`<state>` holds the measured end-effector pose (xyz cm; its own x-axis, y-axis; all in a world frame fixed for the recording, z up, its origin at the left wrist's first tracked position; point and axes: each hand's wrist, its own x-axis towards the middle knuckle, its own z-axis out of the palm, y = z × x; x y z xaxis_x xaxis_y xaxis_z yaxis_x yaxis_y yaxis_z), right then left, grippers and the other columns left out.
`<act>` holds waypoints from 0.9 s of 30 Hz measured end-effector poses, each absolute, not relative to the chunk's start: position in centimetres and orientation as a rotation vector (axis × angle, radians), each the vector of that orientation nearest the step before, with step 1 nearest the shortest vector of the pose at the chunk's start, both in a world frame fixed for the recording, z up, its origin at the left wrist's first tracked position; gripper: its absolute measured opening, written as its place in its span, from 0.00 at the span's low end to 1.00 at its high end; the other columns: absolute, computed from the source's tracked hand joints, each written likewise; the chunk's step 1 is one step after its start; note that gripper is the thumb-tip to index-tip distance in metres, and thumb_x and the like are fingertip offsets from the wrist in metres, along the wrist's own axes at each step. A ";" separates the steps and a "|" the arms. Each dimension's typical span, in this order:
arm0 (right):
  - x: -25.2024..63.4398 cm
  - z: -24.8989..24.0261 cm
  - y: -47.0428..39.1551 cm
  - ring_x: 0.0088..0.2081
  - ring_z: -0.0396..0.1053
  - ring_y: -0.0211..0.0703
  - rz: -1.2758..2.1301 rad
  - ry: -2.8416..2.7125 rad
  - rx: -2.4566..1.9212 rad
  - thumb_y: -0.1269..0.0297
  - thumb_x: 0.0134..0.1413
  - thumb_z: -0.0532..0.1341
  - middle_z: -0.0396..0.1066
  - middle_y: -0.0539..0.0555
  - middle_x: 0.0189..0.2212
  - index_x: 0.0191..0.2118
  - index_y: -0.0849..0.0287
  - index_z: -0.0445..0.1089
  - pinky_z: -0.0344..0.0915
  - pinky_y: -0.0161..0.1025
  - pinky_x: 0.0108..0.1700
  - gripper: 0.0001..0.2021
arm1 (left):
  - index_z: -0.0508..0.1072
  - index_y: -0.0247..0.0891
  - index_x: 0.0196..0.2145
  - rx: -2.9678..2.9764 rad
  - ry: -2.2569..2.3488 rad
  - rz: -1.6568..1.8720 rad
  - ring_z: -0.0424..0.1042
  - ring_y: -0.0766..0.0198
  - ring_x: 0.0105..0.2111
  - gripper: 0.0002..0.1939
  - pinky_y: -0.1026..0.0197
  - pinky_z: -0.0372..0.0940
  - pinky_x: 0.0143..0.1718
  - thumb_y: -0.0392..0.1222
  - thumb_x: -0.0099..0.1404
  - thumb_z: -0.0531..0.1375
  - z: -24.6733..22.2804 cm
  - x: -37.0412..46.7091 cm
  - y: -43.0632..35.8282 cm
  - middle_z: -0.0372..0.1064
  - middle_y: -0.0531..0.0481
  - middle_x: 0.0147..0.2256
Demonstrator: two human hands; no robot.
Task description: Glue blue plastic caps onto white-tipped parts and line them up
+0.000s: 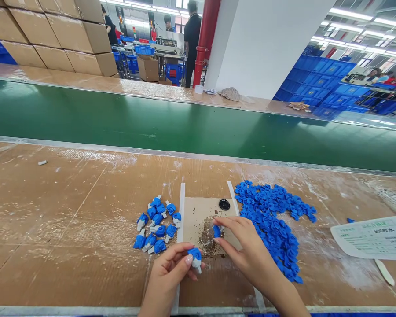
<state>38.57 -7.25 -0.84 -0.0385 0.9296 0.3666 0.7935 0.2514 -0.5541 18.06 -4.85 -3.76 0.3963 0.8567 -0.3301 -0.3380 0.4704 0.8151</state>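
Two small parts are held apart over the near side of a wooden-looking table [95, 264], one in each bare hand. The left hand [168, 272] grips a blue-and-white piece [195, 257] between thumb and fingers, its blue end up and its pale tip pointing down and slightly right. The right hand [251, 242] pinches a smaller blue piece [217, 230] between thumb and forefinger, beyond and to the right of the first, its long axis running roughly away from the wearer. A gap separates the parts; the left hand is nearer the wearer's edge. The left fingers and thumb cover part of the two-toned piece, and the smaller one appears too small and partly covered for its underside to be judged. Below them lies a tan sheet [193, 209] with dark crumbs [208, 247] and, at its far right corner, a black disc [224, 204]. Left of the sheet sits a loose group of blue-and-white pieces [150, 240]; to the right, a heap of blue pieces [267, 209], partly hidden by the right hand and forearm. Farther out are a labelled sheet [371, 237], cut off by the frame, and a green belt [152, 123].
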 end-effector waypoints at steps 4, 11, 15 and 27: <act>37.5 -0.4 -8.3 0.49 0.71 0.39 0.625 -1.540 -1.431 0.68 0.58 0.64 0.74 0.47 0.47 0.55 0.43 0.62 0.67 0.39 0.52 0.22 | 0.71 0.38 0.49 0.747 0.817 0.892 0.74 0.62 0.30 0.24 0.66 0.69 0.26 0.47 0.57 0.69 -3.2 18.7 -4.7 0.76 0.46 0.35; 35.4 -0.4 -9.3 0.47 0.72 0.33 0.949 -1.253 -1.211 0.65 0.57 0.66 0.74 0.47 0.45 0.55 0.42 0.65 0.68 0.30 0.51 0.21 | 0.68 0.37 0.49 0.738 0.759 0.881 0.71 0.69 0.26 0.24 0.68 0.69 0.28 0.45 0.58 0.69 -1.8 19.4 -5.0 0.75 0.48 0.35; 35.1 -0.4 -9.5 0.48 0.72 0.35 0.920 -1.292 -1.245 0.66 0.57 0.66 0.74 0.47 0.46 0.55 0.44 0.64 0.68 0.33 0.52 0.22 | 0.67 0.38 0.49 0.740 0.754 0.878 0.71 0.69 0.26 0.23 0.69 0.69 0.29 0.44 0.59 0.68 -1.7 19.3 -5.3 0.76 0.49 0.35; 33.7 0.0 -10.3 0.55 0.65 0.42 0.360 -1.900 -1.320 0.69 0.66 0.54 0.69 0.55 0.52 0.58 0.56 0.59 0.62 0.42 0.56 0.17 | 0.71 0.38 0.46 0.822 0.877 0.855 0.77 0.59 0.33 0.26 0.64 0.73 0.35 0.43 0.51 0.73 -1.6 18.0 -4.6 0.76 0.47 0.34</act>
<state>33.69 -10.25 -0.03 -0.1572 0.8865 0.4352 0.6658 0.4206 -0.6162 18.03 -4.61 -1.62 0.3766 0.8767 -0.2992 -0.2776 0.4149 0.8665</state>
